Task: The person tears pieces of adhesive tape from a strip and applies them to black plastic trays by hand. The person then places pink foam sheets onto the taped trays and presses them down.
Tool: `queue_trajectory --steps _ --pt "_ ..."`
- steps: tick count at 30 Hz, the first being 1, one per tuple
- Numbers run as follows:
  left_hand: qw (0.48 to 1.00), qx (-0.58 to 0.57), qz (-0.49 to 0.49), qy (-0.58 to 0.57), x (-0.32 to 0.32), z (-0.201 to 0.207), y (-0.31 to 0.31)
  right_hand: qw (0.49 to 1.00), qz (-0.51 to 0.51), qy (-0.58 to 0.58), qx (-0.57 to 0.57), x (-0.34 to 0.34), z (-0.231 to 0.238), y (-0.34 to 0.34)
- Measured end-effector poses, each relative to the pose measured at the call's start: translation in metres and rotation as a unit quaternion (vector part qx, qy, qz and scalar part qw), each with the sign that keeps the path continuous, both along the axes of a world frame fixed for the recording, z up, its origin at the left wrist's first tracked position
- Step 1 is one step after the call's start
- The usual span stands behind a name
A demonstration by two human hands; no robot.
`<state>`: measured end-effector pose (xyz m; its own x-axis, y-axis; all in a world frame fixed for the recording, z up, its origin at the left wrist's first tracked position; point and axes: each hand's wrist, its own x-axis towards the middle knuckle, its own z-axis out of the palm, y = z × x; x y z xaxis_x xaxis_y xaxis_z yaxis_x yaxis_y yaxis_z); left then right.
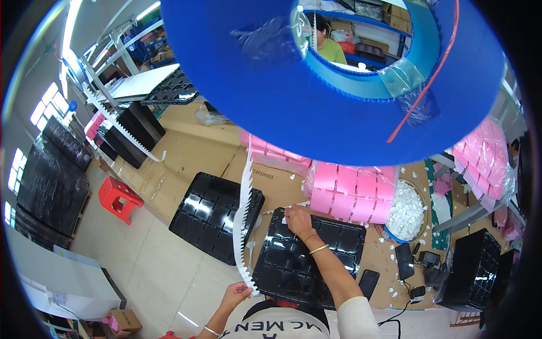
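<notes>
The person worked a long white toothed strip [244,226] that hung down from a big blue reel [271,96] overhead and ran across the near part of the cardboard-covered table [186,152]. The left hand [238,292] pinched the strip's lower end just off the near edge of the table, its grip closed on the strip. The right hand [297,218] reached out over the far edge of a glossy black compartment tray [307,257] that lay at the near edge; its fingertips seemed to nip a small white piece, but at this size I could not tell for sure whether the grip was closed or loose.

A second black tray [212,217] lay just left of the strip. Beyond the right hand sat stacks of pink pieces in clear wrap [350,195], and to their right a round tub of white scraps [406,212]; white bits were strewn over the table around it. Dark phones and cables [415,265] lay toward the right near corner.

Judging by this, the step in hand was pulling pieces off the strip and setting them into the tray's compartments. The next move would call for holding the strip taut with the left hand while the right placed its piece squarely into one cell.
</notes>
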<state>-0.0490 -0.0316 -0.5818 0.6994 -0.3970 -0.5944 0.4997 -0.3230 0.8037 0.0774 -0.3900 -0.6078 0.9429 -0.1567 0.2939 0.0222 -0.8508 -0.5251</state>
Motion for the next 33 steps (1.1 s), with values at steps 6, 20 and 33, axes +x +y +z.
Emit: queue_trajectory --steps 6,20,33 --pt "1.000 0.005 0.015 0.020 0.004 -0.013 -0.005 0.999 0.015 0.015 -0.044 0.005 -0.007 0.003" --pt "0.999 -0.020 0.033 0.019 0.005 -0.022 -0.005 0.989 0.013 0.006 -0.149 0.008 -0.014 0.026" --pt "0.996 -0.025 0.081 0.013 -0.006 -0.008 -0.015 0.933 0.018 0.073 0.352 -0.140 0.032 0.095"
